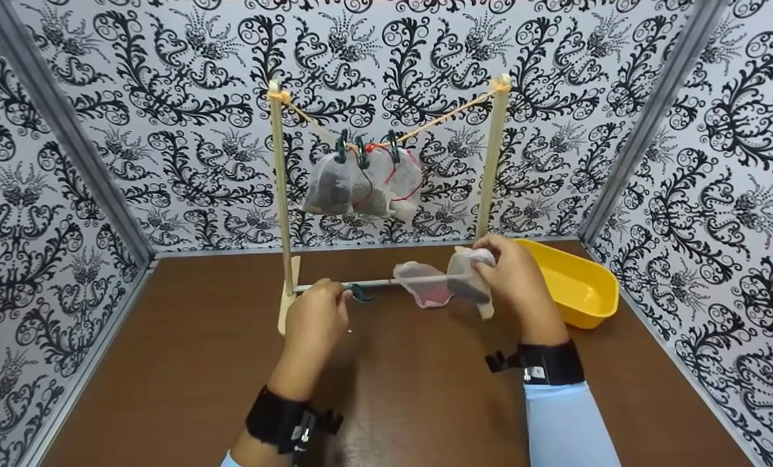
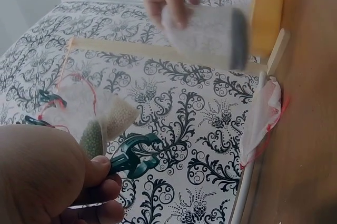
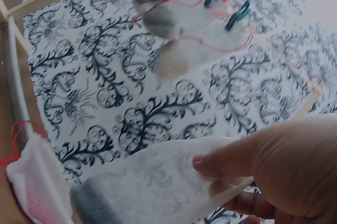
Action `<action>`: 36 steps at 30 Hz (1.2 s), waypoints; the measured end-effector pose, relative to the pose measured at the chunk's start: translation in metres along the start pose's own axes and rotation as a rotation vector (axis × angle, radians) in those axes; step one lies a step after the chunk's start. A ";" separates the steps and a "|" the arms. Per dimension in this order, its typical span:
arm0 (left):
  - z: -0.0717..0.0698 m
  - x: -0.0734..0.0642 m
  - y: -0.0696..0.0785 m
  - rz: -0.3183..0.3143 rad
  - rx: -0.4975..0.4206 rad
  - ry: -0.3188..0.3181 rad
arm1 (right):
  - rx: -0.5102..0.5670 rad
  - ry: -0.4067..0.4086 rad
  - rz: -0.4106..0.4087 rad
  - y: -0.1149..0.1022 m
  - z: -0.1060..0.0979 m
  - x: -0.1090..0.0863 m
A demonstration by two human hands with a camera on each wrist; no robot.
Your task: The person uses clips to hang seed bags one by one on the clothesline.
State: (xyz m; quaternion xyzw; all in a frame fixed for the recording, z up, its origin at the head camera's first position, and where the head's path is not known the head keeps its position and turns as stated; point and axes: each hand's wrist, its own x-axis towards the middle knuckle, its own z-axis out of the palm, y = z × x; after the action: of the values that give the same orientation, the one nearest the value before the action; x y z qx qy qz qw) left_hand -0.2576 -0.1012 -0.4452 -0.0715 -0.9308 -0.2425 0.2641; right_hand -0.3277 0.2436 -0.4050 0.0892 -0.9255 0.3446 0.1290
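Observation:
My left hand point(image 1: 317, 316) pinches a dark green clothespin point(image 2: 135, 156) whose jaws point away from the fingers. In the right hand point(image 1: 517, 277), the top of a white mesh pouch point(image 3: 152, 182) is held between thumb and fingers; dark contents fill its bottom end. A second pouch point(image 1: 428, 290), with pink contents and a red drawstring point(image 2: 267, 137), lies by the white rod point(image 1: 377, 283) low on the stand. Several green clothespins point(image 1: 360, 152) fasten filled mesh pouches point(image 1: 368, 185) to the orange line point(image 1: 451, 120), bunched near its sagging middle.
Two upright wooden posts point(image 1: 280, 194) carry the line above the brown table point(image 1: 198, 363). A yellow tray point(image 1: 574, 292) stands behind and right of my right hand. Patterned walls point(image 1: 737, 194) enclose the back and sides.

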 end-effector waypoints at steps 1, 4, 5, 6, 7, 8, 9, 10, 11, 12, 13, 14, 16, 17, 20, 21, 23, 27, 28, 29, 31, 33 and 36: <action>0.000 0.000 0.001 0.002 0.000 0.002 | -0.021 0.026 -0.014 -0.004 -0.003 0.000; -0.002 0.000 0.004 0.010 -0.008 0.025 | -0.086 0.078 -0.044 -0.018 -0.012 0.006; -0.004 0.000 0.005 0.014 -0.014 0.039 | -0.106 0.090 -0.054 -0.025 -0.016 0.010; -0.006 0.000 0.006 0.022 -0.020 0.059 | -0.120 0.099 -0.061 -0.031 -0.020 0.015; -0.009 0.000 0.007 0.034 -0.027 0.083 | -0.125 0.107 -0.058 -0.039 -0.024 0.020; -0.012 0.002 0.009 0.053 -0.030 0.112 | -0.129 0.115 -0.061 -0.046 -0.029 0.025; -0.016 0.004 0.012 0.079 -0.031 0.146 | -0.130 0.128 -0.067 -0.053 -0.033 0.031; -0.021 0.007 0.015 0.106 -0.028 0.182 | -0.128 0.140 -0.070 -0.060 -0.037 0.037; -0.027 0.012 0.019 0.138 -0.023 0.224 | -0.118 0.152 -0.073 -0.066 -0.041 0.043; -0.033 0.019 0.023 0.172 -0.014 0.265 | -0.111 0.165 -0.080 -0.072 -0.044 0.049; -0.040 0.027 0.029 0.203 -0.005 0.300 | -0.100 0.173 -0.083 -0.078 -0.048 0.055; -0.048 0.036 0.036 0.234 0.006 0.334 | -0.100 0.181 -0.089 -0.084 -0.051 0.061; -0.065 0.058 0.051 0.281 0.033 0.381 | -0.082 0.184 -0.092 -0.093 -0.055 0.072; -0.074 0.070 0.059 0.298 0.046 0.394 | -0.077 0.183 -0.095 -0.098 -0.057 0.077; -0.094 0.110 0.085 0.335 0.088 0.405 | -0.092 0.188 -0.115 -0.110 -0.060 0.090; -0.099 0.124 0.093 0.339 0.108 0.395 | -0.092 0.189 -0.124 -0.114 -0.060 0.094; -0.105 0.148 0.108 0.333 0.153 0.354 | -0.109 0.201 -0.143 -0.121 -0.060 0.101; -0.104 0.187 0.126 0.291 0.267 0.213 | -0.118 0.220 -0.172 -0.133 -0.058 0.111; -0.102 0.195 0.128 0.278 0.282 0.179 | -0.123 0.224 -0.178 -0.135 -0.057 0.114; -0.099 0.201 0.129 0.265 0.290 0.151 | -0.123 0.224 -0.182 -0.137 -0.057 0.116; -0.095 0.211 0.130 0.237 0.280 0.116 | -0.132 0.227 -0.185 -0.140 -0.055 0.119; -0.090 0.217 0.130 0.213 0.262 0.107 | -0.138 0.224 -0.182 -0.143 -0.053 0.122; -0.082 0.222 0.130 0.195 0.251 0.116 | -0.145 0.237 -0.191 -0.146 -0.051 0.126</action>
State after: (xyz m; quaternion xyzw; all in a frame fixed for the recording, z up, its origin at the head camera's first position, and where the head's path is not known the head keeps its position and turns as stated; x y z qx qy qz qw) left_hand -0.3750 -0.0268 -0.2130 -0.1137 -0.9255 -0.1014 0.3467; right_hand -0.4010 0.1589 -0.2403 0.1261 -0.9136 0.2714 0.2754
